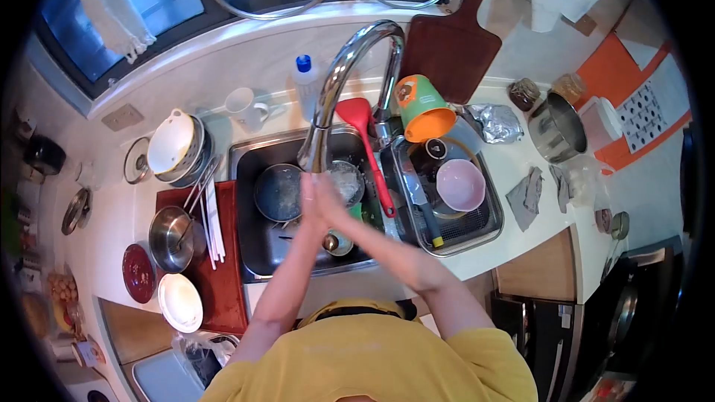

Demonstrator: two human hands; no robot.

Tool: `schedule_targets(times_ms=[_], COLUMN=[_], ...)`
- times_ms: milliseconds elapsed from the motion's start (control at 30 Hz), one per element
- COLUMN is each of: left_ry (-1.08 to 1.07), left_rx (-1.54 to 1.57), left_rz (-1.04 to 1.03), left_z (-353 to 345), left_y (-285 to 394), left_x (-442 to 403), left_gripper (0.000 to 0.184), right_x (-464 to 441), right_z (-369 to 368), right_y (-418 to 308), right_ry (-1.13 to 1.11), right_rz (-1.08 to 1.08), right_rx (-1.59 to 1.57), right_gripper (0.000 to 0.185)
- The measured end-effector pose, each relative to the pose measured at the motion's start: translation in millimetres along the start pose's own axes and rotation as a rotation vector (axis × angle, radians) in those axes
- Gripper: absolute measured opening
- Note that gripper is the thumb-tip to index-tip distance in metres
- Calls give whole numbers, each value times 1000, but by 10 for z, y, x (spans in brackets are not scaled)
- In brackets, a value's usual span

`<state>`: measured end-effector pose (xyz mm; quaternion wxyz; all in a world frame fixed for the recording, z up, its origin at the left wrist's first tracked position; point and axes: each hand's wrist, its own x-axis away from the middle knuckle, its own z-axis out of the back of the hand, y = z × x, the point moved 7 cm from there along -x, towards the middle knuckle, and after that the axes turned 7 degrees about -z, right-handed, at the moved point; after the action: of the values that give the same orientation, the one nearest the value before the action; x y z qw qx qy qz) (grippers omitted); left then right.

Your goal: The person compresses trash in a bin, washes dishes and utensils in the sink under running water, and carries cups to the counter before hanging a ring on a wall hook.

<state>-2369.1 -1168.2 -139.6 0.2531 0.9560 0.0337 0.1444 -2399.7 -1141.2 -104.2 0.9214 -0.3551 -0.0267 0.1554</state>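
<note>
Under the spout of the chrome faucet (350, 59), my left hand (307, 201) and my right hand (325, 199) meet palm to palm. Their fingers look stretched out and somewhat blurred, and I see nothing held in them. Below them is the steel sink (257, 257), with a dark pan (277, 193) at its left. A bowl (347, 182) with water in it sits just behind my right hand. Near my wrists lies a small round vessel (339, 244), partly hidden by my arms. A red spatula (363, 134) leans across the sink's right edge.
Right of the sink, a drying basket (484, 234) holds a pink bowl (460, 184) and a knife (426, 216). A green-orange cup (424, 108) tilts behind it. Leftward, a red board (220, 298) carries a steel pot (176, 238) and chopsticks (214, 216). Stacked bowls (175, 141) stand farther back.
</note>
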Motion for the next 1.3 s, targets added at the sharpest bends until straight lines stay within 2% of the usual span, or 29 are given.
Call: schedule_targets(times_ms=[33,67,167,233,267,300,333,367,400,467,567,600,667,700,733,800,833,867,933,967,1033,1133,1200,1267,1300], left_ry=[171,-2,134,-247,-251,-182,-107,35,45,119,146,176,108,131,154,88,14,11,-9,-15,25,28,30,15,21], left_rx=[35,100,-72,34,33,-22,-74,-84,-79,-148,-184,-211,-343,-425,-508,-416,-334,-334,-490,-529,-529,-549,-574,-437,-446], left_rz=[-66,-160,-132,-80,-83,32,145,132,120,14,77,139,207,218,232,228,235,234,220,228,328,352,362,424,446], left_z=[347,244,105,-385,-365,-276,-164,-109,-79,54,203,270,302,311,331,245,158,136,223,276,328,431,461,465,474], left_y=[105,261,173,22,11,-91,-180,-140,-136,-66,-216,-290,-362,-377,-376,-245,-194,-121,130,263,433,560,644,663,673], left_x=[-100,-26,80,264,240,202,187,197,177,103,85,91,155,219,293,544,644,678,847,934,1134,1219,1212,1196,1191], left_gripper=[52,52,47,42,42,39,37,40,40,36,38,39,43,38,35,32,32,32,32,32,32,27,26,24,23], right_x=[191,297,90,-111,-137,-154,-103,-56,-6,82,85,91,42,35,21,80,99,61,280,343,530,652,640,490,468], right_z=[44,21,179,376,495,581,619,579,490,452,473,569,655,587,520,333,46,-100,-179,-186,-357,-402,-446,-563,-527], right_y=[-132,-195,-49,199,240,326,409,521,637,778,869,831,788,797,749,602,545,663,295,239,125,175,353,728,858], right_ry=[144,192,301,342,342,241,312,280,268,419,384,385,170,276,271,231,151,183,-127,-134,-375,-431,-392,-313,-221], right_rz=[-41,-35,-63,-82,-72,-114,-91,-154,-142,-123,-236,-280,-369,-252,-237,-274,-414,-406,-501,-498,-578,-567,-612,-464,-486], right_rx=[-203,-257,-224,-113,-33,19,104,188,186,372,609,548,373,239,238,-60,-514,-559,-1144,-1144,-1485,-1385,-1339,-1042,-859], right_gripper=[29,29,32,36,39,45,44,47,47,50,52,48,41,34,34,44,38,31,21,21,14,13,15,19,20])
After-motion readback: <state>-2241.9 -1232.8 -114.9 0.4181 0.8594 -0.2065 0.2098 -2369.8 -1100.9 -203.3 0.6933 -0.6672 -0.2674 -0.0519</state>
